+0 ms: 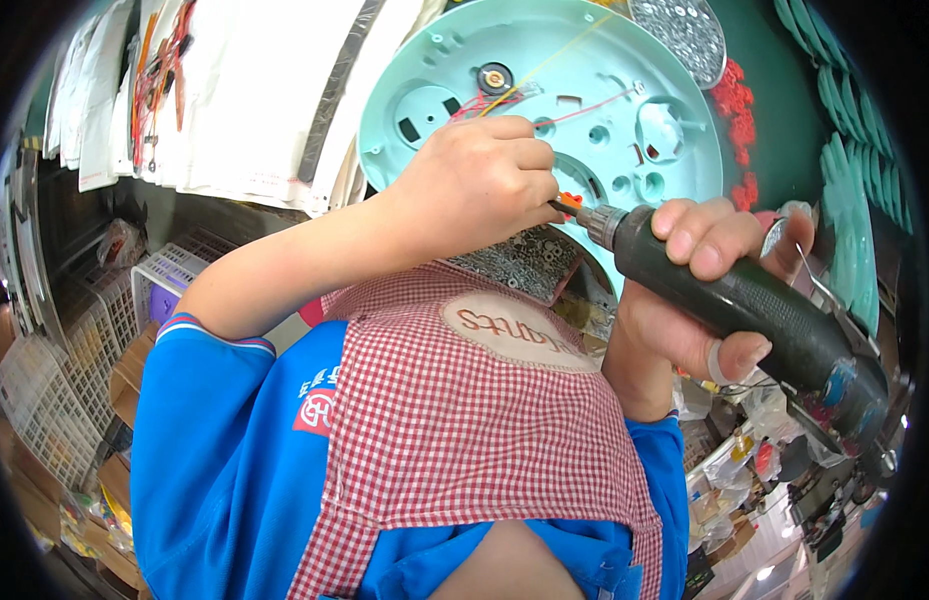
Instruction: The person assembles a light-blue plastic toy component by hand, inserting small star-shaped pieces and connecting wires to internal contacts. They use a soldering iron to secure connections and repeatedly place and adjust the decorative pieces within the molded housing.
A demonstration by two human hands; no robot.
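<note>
My right hand (699, 290) is wrapped around a black power screwdriver (754, 300), with white tape on some of its fingers. The driver's metal nose points left, and its bit reaches the fingertips of my left hand (494, 180). Those fingers are closed in a pinch at the bit; what they hold is hidden. A small orange-red piece (571, 201) shows beside the bit. Beyond both hands lies a round mint-green plastic shell (399, 95), with posts and holes inside. A small black speaker (495, 78) sits in it, with red wires and a yellow strand nearby.
One tray of small metal parts (524, 262) lies close to my apron; a round dish of screws (679, 35) stands at the far right. Red plastic pieces (736, 130) and stacked mint-green parts (852, 210) lie rightward. White bags (244, 90) and bundled wires (159, 75) lie left.
</note>
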